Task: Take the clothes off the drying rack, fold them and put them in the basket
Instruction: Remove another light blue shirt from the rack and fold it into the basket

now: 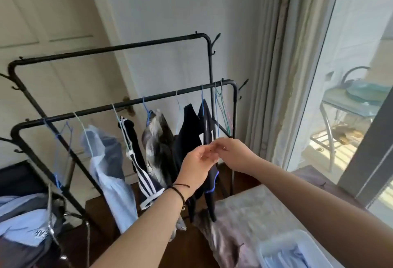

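Note:
A black metal drying rack (127,106) stands in front of me with several garments on thin wire hangers: a light blue shirt (112,174), a dark striped piece (146,182), a grey mottled garment (157,140) and a black garment (189,131). My left hand (197,165) and my right hand (231,152) meet in front of the black garment at the rack's right end, fingers pinched together on its edge or hanger; the exact hold is blurred. A white plastic basket (276,244) with folded light blue clothing sits at the lower right.
A bed with a pale cover (251,210) lies below my right arm, under the basket. A pile of blue and grey clothes (23,221) sits at the lower left. Curtains (274,76) and a glass door (340,97) are on the right, a closed door (53,23) behind the rack.

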Action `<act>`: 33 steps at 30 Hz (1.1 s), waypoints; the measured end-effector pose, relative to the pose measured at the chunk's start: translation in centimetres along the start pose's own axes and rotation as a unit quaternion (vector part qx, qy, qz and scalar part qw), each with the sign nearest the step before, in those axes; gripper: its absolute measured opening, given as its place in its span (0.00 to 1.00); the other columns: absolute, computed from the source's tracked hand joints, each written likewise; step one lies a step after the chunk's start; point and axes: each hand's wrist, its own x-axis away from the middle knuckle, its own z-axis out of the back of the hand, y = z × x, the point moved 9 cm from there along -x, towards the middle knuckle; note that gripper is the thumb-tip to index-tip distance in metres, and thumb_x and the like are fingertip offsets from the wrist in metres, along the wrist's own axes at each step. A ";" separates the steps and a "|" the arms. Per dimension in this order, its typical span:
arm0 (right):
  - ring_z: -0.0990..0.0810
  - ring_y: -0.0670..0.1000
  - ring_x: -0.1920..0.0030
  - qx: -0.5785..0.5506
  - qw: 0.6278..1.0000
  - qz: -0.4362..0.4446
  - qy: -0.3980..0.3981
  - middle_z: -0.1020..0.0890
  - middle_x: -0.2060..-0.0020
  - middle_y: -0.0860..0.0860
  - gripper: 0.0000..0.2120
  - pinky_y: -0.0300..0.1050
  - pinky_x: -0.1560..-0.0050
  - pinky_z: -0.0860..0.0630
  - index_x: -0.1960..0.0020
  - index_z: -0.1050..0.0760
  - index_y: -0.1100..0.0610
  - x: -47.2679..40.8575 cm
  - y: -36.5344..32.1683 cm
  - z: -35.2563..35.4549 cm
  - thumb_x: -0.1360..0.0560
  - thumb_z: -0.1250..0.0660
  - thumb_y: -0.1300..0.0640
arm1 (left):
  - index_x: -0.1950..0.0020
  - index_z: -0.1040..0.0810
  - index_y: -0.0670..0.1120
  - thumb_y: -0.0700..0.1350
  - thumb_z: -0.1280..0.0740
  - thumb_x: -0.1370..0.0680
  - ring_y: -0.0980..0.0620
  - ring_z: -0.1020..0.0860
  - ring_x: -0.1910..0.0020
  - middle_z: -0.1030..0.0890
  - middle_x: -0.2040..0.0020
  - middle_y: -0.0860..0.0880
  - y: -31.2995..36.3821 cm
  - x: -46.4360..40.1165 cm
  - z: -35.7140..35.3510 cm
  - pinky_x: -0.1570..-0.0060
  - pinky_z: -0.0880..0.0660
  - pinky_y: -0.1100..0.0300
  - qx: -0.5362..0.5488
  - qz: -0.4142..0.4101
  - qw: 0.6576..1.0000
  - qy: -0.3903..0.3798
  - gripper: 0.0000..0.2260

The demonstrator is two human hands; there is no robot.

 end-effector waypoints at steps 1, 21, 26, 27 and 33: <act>0.20 0.50 0.50 -0.005 1.000 0.010 -0.009 0.17 0.52 0.48 0.15 0.47 0.47 0.23 0.43 0.22 0.50 -0.4 -1.3 -0.9 0.24 0.42 0.61 | 0.48 0.20 0.58 0.43 0.30 0.22 0.58 0.18 0.53 0.16 0.55 0.53 0.0 0.8 1.7 0.48 0.23 0.62 -0.006 -0.003 1.000 0.011 0.09; 0.25 0.47 0.55 -0.069 0.982 0.126 -0.125 0.19 0.48 0.52 0.18 0.36 0.59 0.30 0.32 0.27 0.55 -12.3 -27.6 -19.0 0.20 0.42 0.59 | 0.39 0.20 0.50 0.45 0.31 0.22 0.52 0.20 0.46 0.18 0.47 0.49 -5.1 6.8 36.3 0.44 0.25 0.58 -0.078 0.099 0.953 0.274 0.12; 0.22 0.54 0.41 -0.067 0.983 0.064 -0.156 0.20 0.39 0.55 0.18 0.45 0.42 0.26 0.34 0.24 0.57 -16.9 -30.6 -25.5 0.23 0.40 0.59 | 0.47 0.21 0.53 0.41 0.36 0.21 0.47 0.20 0.52 0.18 0.51 0.48 -8.8 6.0 42.2 0.46 0.24 0.50 -0.084 0.158 0.940 0.290 0.09; 0.21 0.56 0.42 -0.077 0.983 0.047 -0.158 0.20 0.41 0.56 0.18 0.47 0.42 0.25 0.34 0.24 0.58 -17.7 -30.8 -26.6 0.23 0.40 0.60 | 0.47 0.21 0.54 0.41 0.36 0.21 0.48 0.21 0.55 0.18 0.52 0.47 -9.3 5.7 42.9 0.49 0.24 0.51 -0.079 0.164 0.940 0.290 0.09; 0.22 0.55 0.45 -0.127 0.983 -0.048 -0.126 0.22 0.45 0.57 0.20 0.45 0.49 0.25 0.32 0.29 0.62 -22.8 -31.6 -31.1 0.23 0.43 0.64 | 0.54 0.22 0.50 0.36 0.39 0.19 0.45 0.23 0.53 0.20 0.54 0.44 -12.6 1.3 46.4 0.51 0.27 0.51 -0.044 0.198 0.949 0.243 0.11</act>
